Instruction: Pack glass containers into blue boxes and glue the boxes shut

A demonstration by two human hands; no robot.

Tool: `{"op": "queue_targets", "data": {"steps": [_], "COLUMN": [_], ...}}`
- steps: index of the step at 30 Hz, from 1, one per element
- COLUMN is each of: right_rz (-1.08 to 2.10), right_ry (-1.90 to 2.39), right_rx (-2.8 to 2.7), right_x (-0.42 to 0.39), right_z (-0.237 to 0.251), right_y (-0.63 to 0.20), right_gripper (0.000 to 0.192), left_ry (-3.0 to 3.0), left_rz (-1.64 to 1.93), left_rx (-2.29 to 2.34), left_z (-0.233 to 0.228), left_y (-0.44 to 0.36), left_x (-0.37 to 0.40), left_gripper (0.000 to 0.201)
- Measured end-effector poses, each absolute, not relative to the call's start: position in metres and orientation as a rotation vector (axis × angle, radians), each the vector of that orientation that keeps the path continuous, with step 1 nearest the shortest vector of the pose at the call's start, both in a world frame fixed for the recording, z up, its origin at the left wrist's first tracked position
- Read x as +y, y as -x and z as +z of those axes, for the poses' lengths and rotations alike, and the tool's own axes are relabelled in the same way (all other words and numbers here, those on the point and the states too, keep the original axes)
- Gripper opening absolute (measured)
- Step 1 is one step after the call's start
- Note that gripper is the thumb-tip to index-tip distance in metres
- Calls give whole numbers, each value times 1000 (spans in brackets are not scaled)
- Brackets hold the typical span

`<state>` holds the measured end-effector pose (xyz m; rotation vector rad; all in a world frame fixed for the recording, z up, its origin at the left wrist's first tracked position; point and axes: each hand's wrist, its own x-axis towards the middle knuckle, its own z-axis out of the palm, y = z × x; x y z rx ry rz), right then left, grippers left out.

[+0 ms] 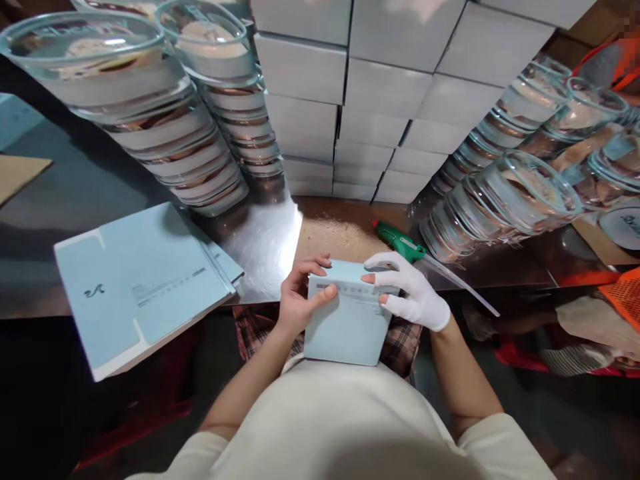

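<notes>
Hands met on a pale blue box held against the person's lap, just at the near edge of the bench. The left hand, bare, gripped the box's left upper corner, its thumb lying across the front and its fingers curled over the top edge. The right hand wore a white glove with open fingertips; its fingers clasped the box's right upper corner, the index laid along the top flap.

Just beyond the right hand a green tool lay on the bench, with a clear plastic strip running from beside it toward the right. To the left, a stack of flat blue cartons rested on the bench and jutted past its edge. Behind stood two leaning stacks of glass bowls, a wall of closed pale boxes at the centre, and more rows of glass bowls on the right. Another person's orange sleeve showed at the far right edge.
</notes>
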<state>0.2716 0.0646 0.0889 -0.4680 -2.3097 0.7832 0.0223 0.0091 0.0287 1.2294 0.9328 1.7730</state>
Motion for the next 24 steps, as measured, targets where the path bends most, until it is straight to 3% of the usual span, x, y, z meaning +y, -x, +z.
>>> {"op": "queue_targets", "data": {"steps": [8, 14, 16, 18, 20, 24], "right_rz": [723, 709, 663, 614, 630, 795], "right_ry": [478, 741, 743, 746, 751, 733], "right_rx": [-2233, -1771, -1704, -1602, -1495, -1426], "right_x": [72, 73, 75, 82, 95, 125], "right_z": [66, 57, 62, 73, 90, 123], "right_y": [-263, -231, -222, -216, -212, -216], "right_gripper": [30, 26, 17, 14, 18, 59], "left_ry": [-1025, -842, -888, -983, -1085, -1072], "left_rz": [1715, 1785, 1810, 1717, 1515, 1390], "left_rx": [1030, 1155, 1145, 1109, 1130, 1219], "left_z": [23, 26, 28, 32, 41, 82], "left_y": [-28, -22, -11, 1, 12, 26], "left_x": [9, 13, 11, 6, 0, 3], "left_gripper": [36, 44, 57, 87, 107, 103]}}
